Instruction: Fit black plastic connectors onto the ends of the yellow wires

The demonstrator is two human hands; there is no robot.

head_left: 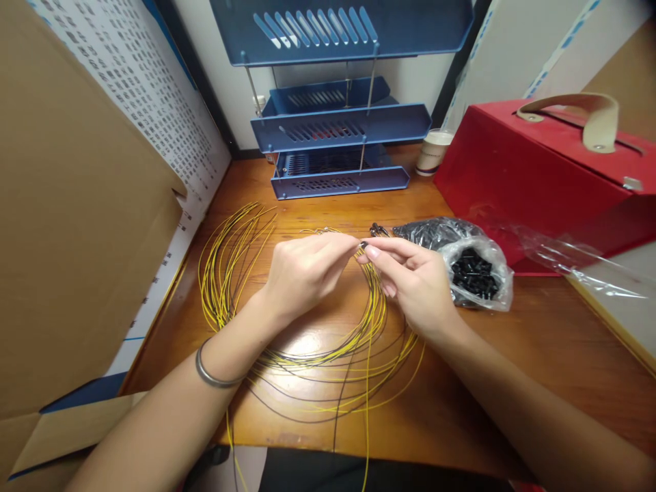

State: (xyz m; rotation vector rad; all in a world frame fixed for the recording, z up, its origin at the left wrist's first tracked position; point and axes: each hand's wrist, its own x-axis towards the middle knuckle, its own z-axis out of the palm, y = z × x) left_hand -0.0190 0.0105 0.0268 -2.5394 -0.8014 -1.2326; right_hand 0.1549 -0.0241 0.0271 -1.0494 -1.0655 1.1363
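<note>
My left hand (pixel 310 270) is closed in a pinch, fingertips on the end of a thin wire; the fingers hide most of it. Facing it, my right hand (pixel 417 280) pinches a small black cap-like piece (pixel 363 244), and the two hands' fingertips meet there. Beneath both hands lies a loose coil of yellow and black wires (pixel 307 359) on the wooden table. Just beyond my right fingers are a few loose black pieces (pixel 378 229) beside an open clear plastic bag (pixel 505 290) full of small black parts (pixel 472 272).
A blue tiered tray rack (pixel 341 126) stands at the back, with a paper cup (pixel 434 152) to its right. A red box with a strap handle (pixel 533 178) is at the right. Cardboard (pixel 76 205) walls off the left side. Some wires hang over the table's front edge.
</note>
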